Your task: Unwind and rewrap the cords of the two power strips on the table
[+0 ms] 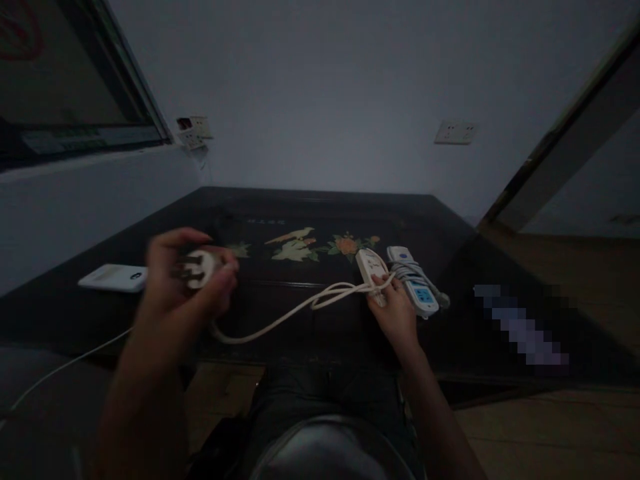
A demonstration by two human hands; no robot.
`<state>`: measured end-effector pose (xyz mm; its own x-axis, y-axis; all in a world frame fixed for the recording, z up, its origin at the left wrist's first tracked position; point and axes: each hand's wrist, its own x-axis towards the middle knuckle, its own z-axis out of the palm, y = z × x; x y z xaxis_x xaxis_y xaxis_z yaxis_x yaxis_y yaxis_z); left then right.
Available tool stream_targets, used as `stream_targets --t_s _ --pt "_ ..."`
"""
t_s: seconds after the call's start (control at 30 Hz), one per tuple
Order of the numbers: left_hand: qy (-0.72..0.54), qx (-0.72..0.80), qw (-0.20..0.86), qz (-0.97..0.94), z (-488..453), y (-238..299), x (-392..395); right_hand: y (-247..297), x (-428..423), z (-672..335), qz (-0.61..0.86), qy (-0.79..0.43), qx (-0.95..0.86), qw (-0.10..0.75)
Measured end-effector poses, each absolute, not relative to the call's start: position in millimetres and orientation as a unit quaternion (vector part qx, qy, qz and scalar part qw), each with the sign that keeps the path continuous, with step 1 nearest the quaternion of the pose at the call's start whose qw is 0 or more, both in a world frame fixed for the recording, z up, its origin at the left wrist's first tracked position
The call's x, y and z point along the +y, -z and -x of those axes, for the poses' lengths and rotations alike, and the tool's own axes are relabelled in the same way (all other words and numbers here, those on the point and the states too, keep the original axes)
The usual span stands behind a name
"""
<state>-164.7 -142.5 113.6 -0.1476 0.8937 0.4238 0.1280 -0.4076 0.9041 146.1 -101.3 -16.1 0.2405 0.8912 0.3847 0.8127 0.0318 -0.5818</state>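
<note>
My left hand (187,287) is raised over the left part of the dark table, its fingers closed round a white plug (203,268) with the prong side facing me. A pale cord (265,331) runs from it across the table to a cream power strip (371,265). My right hand (397,310) grips the near end of that strip and the cord looped there. Just right of it lies a second, white power strip (400,254) with blue sockets and a grey cord wound round its middle.
A white phone-like device (114,278) lies at the table's left, with a thin white cable (70,367) below it. Painted birds and flowers decorate the dark table (300,313). Wall sockets (456,132) sit behind on the right, others (195,130) on the left. A blurred-out patch (520,327) covers something at right.
</note>
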Motion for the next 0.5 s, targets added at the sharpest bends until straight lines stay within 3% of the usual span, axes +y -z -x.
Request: stream_targets --t_s 0.2,0.4,0.5 --pt "-0.422 0.516 0.384 -0.639 117 -57 -86 35 -102 -155 0.637 -0.092 -0.591 0.486" --pt "-0.294 0.530 0.314 -0.731 108 -45 -68 47 -109 -166 0.594 -0.247 -0.489 0.588" --pt "-0.216 0.526 0.267 -0.778 102 -48 -71 37 -113 -173 0.603 -0.301 -0.459 0.579"
